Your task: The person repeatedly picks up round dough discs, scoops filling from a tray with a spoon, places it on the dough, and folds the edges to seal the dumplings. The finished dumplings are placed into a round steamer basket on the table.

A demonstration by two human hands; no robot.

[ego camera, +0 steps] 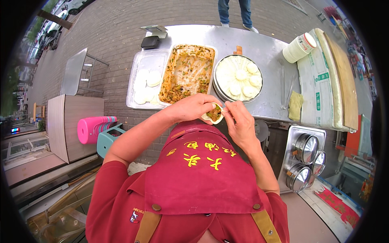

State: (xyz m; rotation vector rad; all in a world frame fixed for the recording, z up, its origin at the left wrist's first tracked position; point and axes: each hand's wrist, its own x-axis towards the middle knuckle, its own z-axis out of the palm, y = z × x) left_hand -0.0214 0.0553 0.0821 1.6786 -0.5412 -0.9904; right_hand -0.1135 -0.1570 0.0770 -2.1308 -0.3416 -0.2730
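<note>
A round dough wrapper (218,121) with chopped filling showing in its open middle rests in my left hand (197,107), the thumb over its edge. My right hand (240,123) pinches the wrapper's right rim between thumb and fingers. Just beyond my left hand, a plastic tub (215,53) has oily filling smeared on its walls and heaped at its near end. Flat dough wrappers (153,78) lie in a clear plastic tray (132,88) to the left. Beyond my right hand, a round steamer (231,67) with a woven liner holds several shaped buns (255,80).
On the metal table (272,57) are a black case (150,42), stacked paper cups (299,47), tongs (286,91) and a yellow cloth (295,105). A large box (316,82) borders its right end. Lidded steamers (306,148) sit at lower right. A person (234,10) stands across the table.
</note>
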